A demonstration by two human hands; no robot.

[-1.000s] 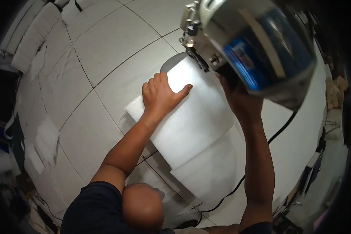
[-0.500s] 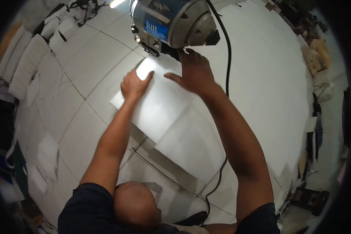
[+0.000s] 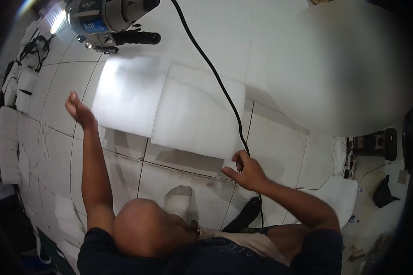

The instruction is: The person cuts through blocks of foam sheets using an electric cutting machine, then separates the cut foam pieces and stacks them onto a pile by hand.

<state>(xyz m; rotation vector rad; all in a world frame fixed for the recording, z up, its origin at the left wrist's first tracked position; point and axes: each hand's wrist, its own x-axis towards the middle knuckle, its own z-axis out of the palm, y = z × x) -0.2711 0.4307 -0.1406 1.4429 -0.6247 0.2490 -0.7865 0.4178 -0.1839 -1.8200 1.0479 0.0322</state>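
White foam-like sheets point(image 3: 195, 112) lie overlapping on the tiled floor, the left one point(image 3: 131, 91) brightly lit. Beyond their far left corner stands a grey and blue electric cutting machine point(image 3: 94, 23) with a black handle point(image 3: 140, 37). Off the left edge of the sheets is my left hand point(image 3: 80, 110), raised and empty, its fingers loosely bent. My right hand point(image 3: 247, 172) is by the near right corner of the sheets, beside the black cable point(image 3: 215, 75). Its thumb and curled fingers are apart, and I see nothing held. Neither hand touches the machine.
A large, pale, blurred round shape point(image 3: 344, 68) covers the upper right; I cannot make out what it is. Stacked white pieces point(image 3: 8, 142) line the left side. The cable runs past my shoe point(image 3: 245, 214). A dark object point(image 3: 376, 144) sits at the right.
My right hand has let go of the machine's handle and come back toward me. My left hand has left the sheet, moving left. The view has shifted, and the blurred pale shape has appeared.
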